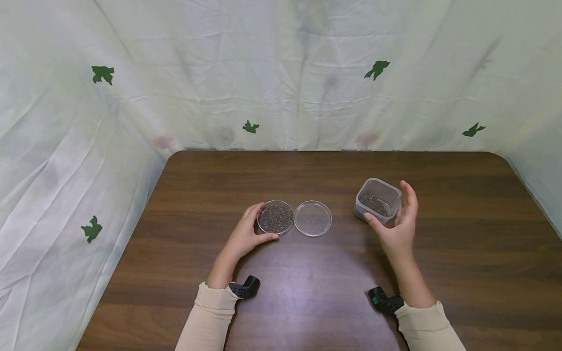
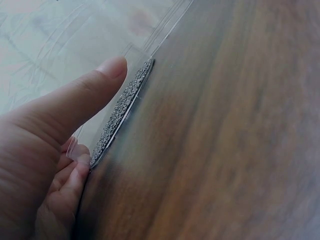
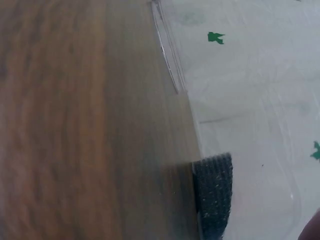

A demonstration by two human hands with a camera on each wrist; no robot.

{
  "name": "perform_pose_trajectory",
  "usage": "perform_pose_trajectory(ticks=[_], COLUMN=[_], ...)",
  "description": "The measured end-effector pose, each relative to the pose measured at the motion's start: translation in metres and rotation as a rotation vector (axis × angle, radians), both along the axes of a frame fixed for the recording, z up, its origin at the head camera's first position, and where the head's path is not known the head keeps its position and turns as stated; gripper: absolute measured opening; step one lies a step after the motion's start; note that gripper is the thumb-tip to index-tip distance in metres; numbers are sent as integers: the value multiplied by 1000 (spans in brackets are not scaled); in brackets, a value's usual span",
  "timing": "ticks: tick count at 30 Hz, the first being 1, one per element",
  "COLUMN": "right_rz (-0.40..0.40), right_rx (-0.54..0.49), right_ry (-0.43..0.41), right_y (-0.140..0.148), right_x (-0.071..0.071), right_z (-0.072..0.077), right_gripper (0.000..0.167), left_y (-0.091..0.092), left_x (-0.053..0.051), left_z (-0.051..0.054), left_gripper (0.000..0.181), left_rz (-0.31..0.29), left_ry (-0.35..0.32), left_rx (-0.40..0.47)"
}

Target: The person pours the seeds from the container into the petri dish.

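In the head view, my left hand (image 1: 244, 235) holds the side of a round, clear petri dish (image 1: 275, 217) filled with dark grey granules. Its thumb lies along the near rim, the fingers around the far left side. The left wrist view shows the dish's granules (image 2: 123, 112) through the clear wall, beside the thumb (image 2: 85, 97). Over at the right, my right hand (image 1: 399, 231) grips a clear plastic container (image 1: 360, 213) between thumb and fingers. Similar granules (image 1: 373, 202) cover part of its bottom. Only a fingertip (image 3: 311, 230) shows in the right wrist view.
A second clear round dish or lid (image 1: 313, 218), without granules, lies just right of the filled dish. Everything stands on a brown wooden table (image 1: 307, 292). White cloth (image 1: 281, 73) with green shapes hangs behind and at the sides.
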State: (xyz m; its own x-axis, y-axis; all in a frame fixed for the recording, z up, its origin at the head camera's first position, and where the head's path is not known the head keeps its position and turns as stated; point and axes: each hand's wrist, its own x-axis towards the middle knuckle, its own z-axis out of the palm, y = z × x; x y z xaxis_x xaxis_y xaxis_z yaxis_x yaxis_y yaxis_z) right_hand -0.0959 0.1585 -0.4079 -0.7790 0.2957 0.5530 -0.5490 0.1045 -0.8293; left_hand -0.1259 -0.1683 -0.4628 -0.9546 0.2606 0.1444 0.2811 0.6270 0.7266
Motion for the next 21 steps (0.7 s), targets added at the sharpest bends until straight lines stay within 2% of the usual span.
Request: perform_pose_trajectory(ticks=[7, 10, 16, 21], right_rz=[125, 191, 251, 311], right_rx=[67, 111, 233, 310], right_ry=[71, 69, -43, -113], right_y=[-10, -14, -22, -27], right_x=[3, 4, 8, 9], right_z=[3, 3, 3, 2], right_gripper=[92, 94, 98, 101], left_y=[0, 0, 1, 0], left_x=[-1, 0, 0, 1], left_z=[0, 1, 2, 2], left_gripper=[92, 92, 91, 91], left_rz=[0, 1, 9, 4], left_ry=[4, 2, -38, -22], left_rx=[1, 2, -6, -3])
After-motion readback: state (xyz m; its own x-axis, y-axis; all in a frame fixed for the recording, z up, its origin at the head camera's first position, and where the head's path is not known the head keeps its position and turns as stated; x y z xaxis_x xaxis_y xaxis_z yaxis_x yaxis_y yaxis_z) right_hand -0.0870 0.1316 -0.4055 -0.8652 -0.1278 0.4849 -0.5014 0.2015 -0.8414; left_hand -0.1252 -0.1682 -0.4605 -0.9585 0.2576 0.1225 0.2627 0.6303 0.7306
